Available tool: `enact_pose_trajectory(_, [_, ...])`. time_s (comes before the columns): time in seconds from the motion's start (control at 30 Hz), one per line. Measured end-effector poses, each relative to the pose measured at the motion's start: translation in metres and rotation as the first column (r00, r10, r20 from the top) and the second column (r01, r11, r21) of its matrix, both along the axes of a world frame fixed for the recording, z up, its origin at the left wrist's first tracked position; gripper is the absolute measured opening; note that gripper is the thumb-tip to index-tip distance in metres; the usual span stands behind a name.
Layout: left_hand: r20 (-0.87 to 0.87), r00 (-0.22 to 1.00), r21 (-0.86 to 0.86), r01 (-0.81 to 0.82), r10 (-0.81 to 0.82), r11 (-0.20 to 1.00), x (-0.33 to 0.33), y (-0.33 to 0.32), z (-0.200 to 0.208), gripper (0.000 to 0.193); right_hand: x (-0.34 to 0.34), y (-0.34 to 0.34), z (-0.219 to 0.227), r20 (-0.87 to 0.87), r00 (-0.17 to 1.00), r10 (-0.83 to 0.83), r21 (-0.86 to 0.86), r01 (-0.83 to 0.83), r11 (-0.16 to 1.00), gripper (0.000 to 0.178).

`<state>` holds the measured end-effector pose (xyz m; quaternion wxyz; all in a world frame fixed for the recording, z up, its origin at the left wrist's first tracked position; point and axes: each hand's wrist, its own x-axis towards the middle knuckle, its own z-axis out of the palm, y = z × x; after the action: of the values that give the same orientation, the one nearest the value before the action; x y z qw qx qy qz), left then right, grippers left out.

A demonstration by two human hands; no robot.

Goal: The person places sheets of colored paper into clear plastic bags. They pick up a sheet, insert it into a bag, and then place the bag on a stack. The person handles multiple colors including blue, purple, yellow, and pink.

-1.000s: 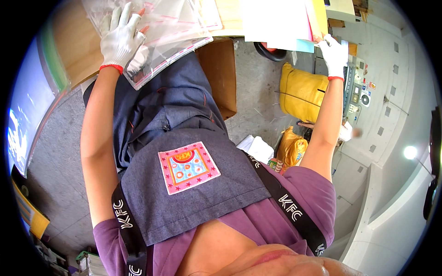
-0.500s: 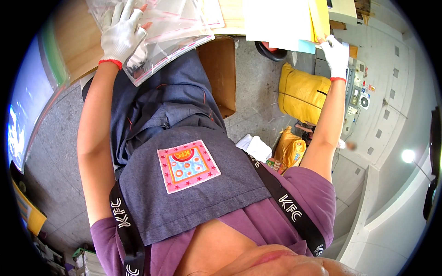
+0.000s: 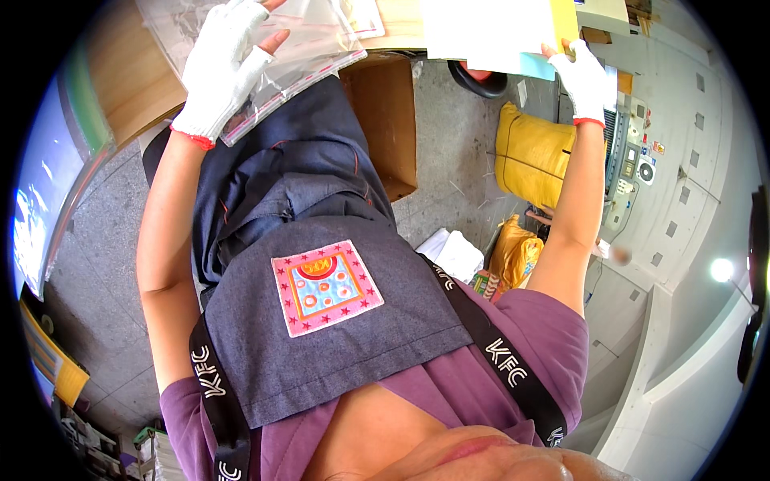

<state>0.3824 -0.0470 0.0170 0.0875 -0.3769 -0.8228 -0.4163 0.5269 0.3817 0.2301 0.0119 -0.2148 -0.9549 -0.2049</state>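
My left hand (image 3: pixel 220 76), in a white knit glove with red cuff and bare fingertips, is over clear plastic bags (image 3: pixel 309 48) at the table's near edge. Its thumb and forefinger are spread apart; the other fingers are partly cut off by the upper picture edge. At the upper right, my right hand (image 3: pixel 581 78), gloved alike, has thumb and fingertips closed at the corner of a yellow sheet (image 3: pixel 565 22). White sheets (image 3: pixel 489 32) lie beside the yellow one, and a light blue sheet (image 3: pixel 536 66) sticks out beneath them.
An open cardboard box (image 3: pixel 385 128) stands below the wooden table (image 3: pixel 132 80), right of my legs. Farther right on the floor are a strapped yellow bundle (image 3: pixel 529 156), a yellow sack (image 3: pixel 513 252) and white cloth or bags (image 3: pixel 453 255). A black round rim (image 3: pixel 479 84) shows under the sheets.
My left hand has come nearer and turned over the plastic bags, its thumb more raised. My right hand has moved slightly up in the picture, still at the sheet's corner.
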Motion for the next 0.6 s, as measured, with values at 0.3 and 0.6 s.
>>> enact_pose_trajectory(0.3, [0.054,0.995,0.055,0.083,-0.086,0.995,0.004,-0.006,-0.006,0.044,-0.003,0.021,0.012,0.083,0.996,-0.021,-0.106,0.03,0.994,0.054])
enact_pose_trajectory(0.6, [0.509,0.607,0.53,0.338,-0.61,0.778,0.027,0.103,0.064,0.045,-0.004,0.023,0.02,0.144,0.985,0.094,-0.027,-0.091,0.996,0.046])
